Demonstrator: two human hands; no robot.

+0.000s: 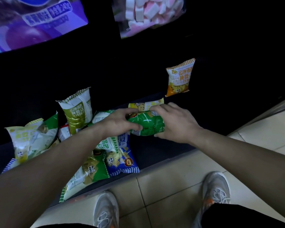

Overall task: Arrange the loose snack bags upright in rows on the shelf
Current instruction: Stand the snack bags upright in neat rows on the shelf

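Note:
A green snack bag is held sideways above the dark bottom shelf. My left hand grips its left end and my right hand grips its right end. One orange-and-white bag stands upright at the back right of the shelf. An olive-green bag stands upright behind the pile. Several loose bags lie jumbled to the left and front, among them a blue bag, a green bag and a yellow-green bag. A yellow bag lies behind my hands, partly hidden.
A large purple bag and a bag of pink and white marshmallows sit on the shelf above. The shelf's front lip meets a beige tiled floor. My grey shoes stand close to it.

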